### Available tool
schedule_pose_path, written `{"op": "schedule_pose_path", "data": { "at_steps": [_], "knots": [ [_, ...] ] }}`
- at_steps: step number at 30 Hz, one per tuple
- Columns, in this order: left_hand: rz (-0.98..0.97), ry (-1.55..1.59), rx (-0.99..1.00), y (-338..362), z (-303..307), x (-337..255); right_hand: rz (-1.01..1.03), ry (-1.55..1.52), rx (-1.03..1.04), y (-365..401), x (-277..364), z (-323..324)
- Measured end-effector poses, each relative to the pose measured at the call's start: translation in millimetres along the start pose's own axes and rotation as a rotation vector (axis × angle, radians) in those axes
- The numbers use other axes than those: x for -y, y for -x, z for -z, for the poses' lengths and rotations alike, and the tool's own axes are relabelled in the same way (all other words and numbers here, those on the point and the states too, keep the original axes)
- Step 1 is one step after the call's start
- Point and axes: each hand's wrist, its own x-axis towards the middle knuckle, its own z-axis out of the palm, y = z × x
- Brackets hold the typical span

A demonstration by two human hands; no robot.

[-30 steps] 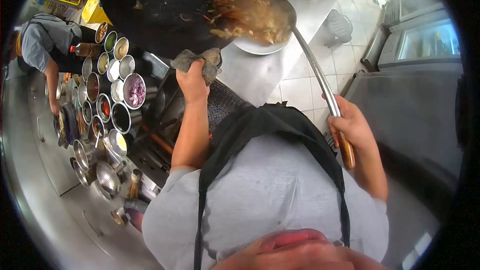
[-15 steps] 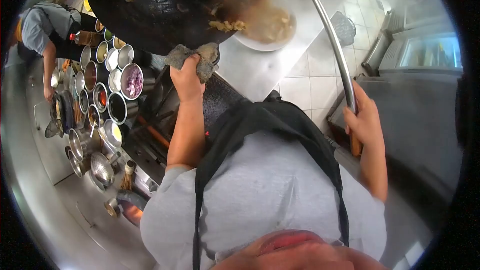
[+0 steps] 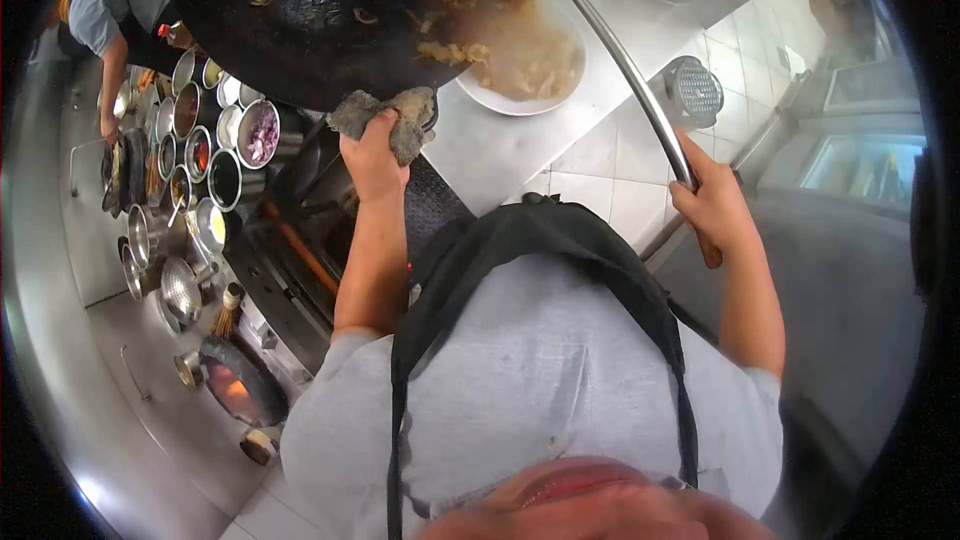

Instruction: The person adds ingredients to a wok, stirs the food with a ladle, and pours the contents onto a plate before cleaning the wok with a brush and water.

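Observation:
A grey cloth (image 3: 350,116) is bunched in my left hand (image 3: 374,162), closed over the near edge of a large black wok (image 3: 290,30). The wok is tilted over a white plate (image 3: 484,100) on the steel counter. Steaming food (image 3: 478,2) lies at the wok's lower side and reaches onto the plate, its outline blurred by steam. My right hand (image 3: 716,202) is closed around the wooden end of a long ladle (image 3: 630,70). The ladle's metal shaft runs up to the wok's right side, where its bowl shows only in part at the food.
Left of the wok stand several metal pots, one with chopped purple onion (image 3: 262,136). A burner flame (image 3: 236,395) glows lower left, near a bamboo brush (image 3: 228,310). A co-worker (image 3: 115,5) reaches in at upper left. A perforated bin (image 3: 695,90) stands on the tiled floor.
My right hand has moved left and up, carrying the ladle's bowl left toward the wok. The surroundings have shifted in view. My left hand stays on the wok with the cloth.

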Motion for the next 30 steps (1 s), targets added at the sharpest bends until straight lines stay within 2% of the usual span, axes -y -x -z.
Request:
{"op": "schedule_pose_path", "data": {
  "at_steps": [3, 8, 13, 15, 16, 18, 19, 21, 22, 24, 26, 27, 29, 30],
  "knots": [
    [-0.026, -0.025, 0.003, 4.6, -3.4, 6.2, 0.098, 0.077, -0.036, 3.2, -30.2, 1.1],
    [-0.055, 0.056, -0.056, 4.9, -11.1, 21.6, 0.064, 0.063, 0.002, 17.4, -49.3, 12.9],
    [-0.071, -0.003, -0.05, 10.1, -2.8, 26.0, 0.018, -0.025, 0.013, 21.2, -57.8, 30.2],
    [-0.06, -0.046, -0.05, 12.8, -4.4, 24.0, 0.202, 0.135, -0.076, 4.3, -60.3, 30.4],
    [-0.066, -0.002, -0.033, 13.9, -6.6, 21.6, 0.201, 0.134, -0.077, -9.3, -60.5, 26.0],
    [-0.075, 0.041, -0.016, 15.8, -7.7, 18.5, 0.411, 0.283, -0.248, -40.2, -52.4, 12.6],
    [-0.062, 0.053, -0.019, 17.1, -7.3, 17.4, 0.416, 0.283, -0.25, -46.7, -38.8, 11.0],
    [-0.052, 0.066, -0.028, 19.2, -8.6, 14.0, 0.278, 0.27, -0.165, -53.6, -12.0, 11.8],
    [-0.059, 0.056, -0.015, 21.2, -11.2, 9.9, 0.283, 0.271, -0.162, -54.1, -12.8, 13.2],
    [-0.067, 0.048, -0.011, 19.0, -5.6, 12.3, 0.418, 0.41, -0.183, -54.1, -18.7, 19.0],
    [-0.231, -0.168, 0.014, 8.3, 11.1, 26.9, 0.416, 0.467, -0.167, -47.2, -28.2, 23.1],
    [-0.233, -0.167, 0.013, 8.3, 9.5, 25.0, 0.413, 0.52, -0.163, -43.3, -33.2, 25.7],
    [-0.105, 0.073, 0.033, 8.1, 1.0, 21.6, 0.399, 0.52, -0.148, -35.7, -42.8, 30.7],
    [-0.105, 0.074, 0.034, 7.8, 0.2, 23.8, 0.382, 0.519, -0.131, -32.2, -47.5, 32.6]
  ]
}}
